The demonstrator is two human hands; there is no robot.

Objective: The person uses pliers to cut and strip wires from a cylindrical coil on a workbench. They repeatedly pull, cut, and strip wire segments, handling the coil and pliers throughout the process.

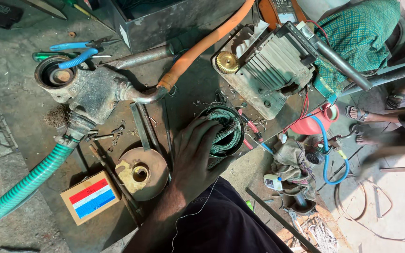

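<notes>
Hand: one hand [194,154], which side I cannot tell, lies flat on the wire coil [222,131], fingers spread wide over its left rim.
Wire coil: a round drum of green winding, just below the finned motor [268,63].
Metal disc [141,173]: left of the coil, beside the hand.
Striped box [90,197]: further left of the coil.

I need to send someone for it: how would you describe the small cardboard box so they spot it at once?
Start at the grey pump body and follow its green ribbed hose down. The small cardboard box lies just right of it, near the table's front edge, marked by red, white and blue stripes.
</notes>
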